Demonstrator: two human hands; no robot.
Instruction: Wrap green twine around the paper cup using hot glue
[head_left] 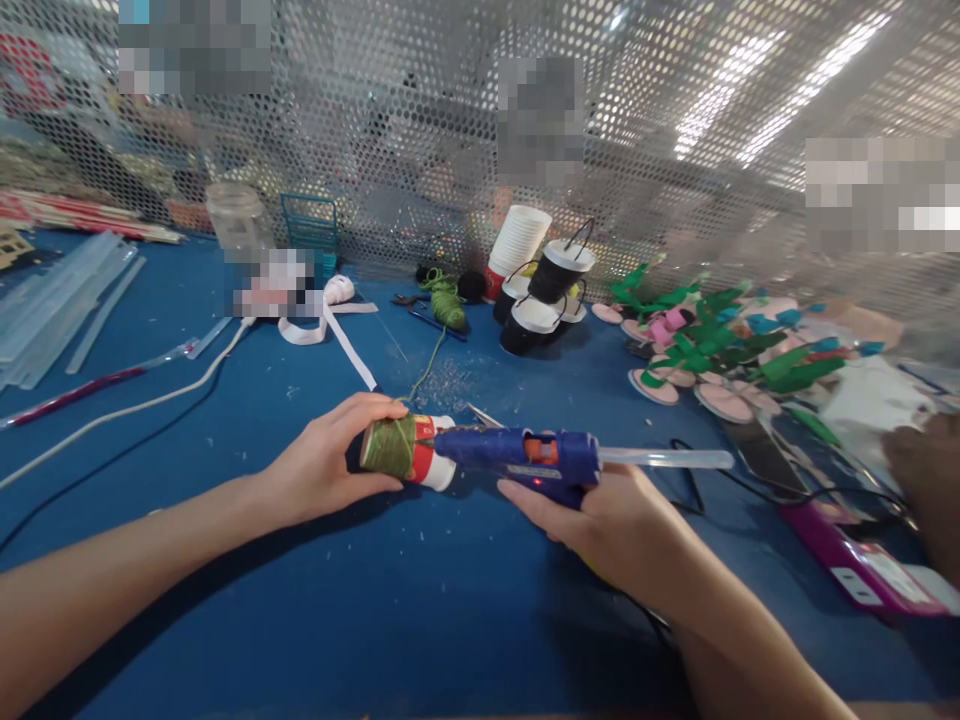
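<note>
My left hand [330,455] grips a paper cup [433,465] lying on its side, its base end wrapped in green yarn [391,447] and its red and white rim end bare. My right hand [600,520] is closed around the handle of a blue hot glue gun [517,455], with a clear glue stick [667,458] sticking out of its back. The gun's nozzle points left at the cup, by the edge of the yarn; whether it touches I cannot tell. A strand runs from the cup up to a green yarn ball [446,302]. Behind the gun, scissor-like tips [484,414] show.
Stacked white cups [521,240] and black cups with handles [534,322] stand at the back. Felt plants [697,350] crowd the right, near a purple power strip [855,560] and another person's hand [926,460]. Glue sticks [71,300], white ribbon [349,345] and a cable [150,407] lie left.
</note>
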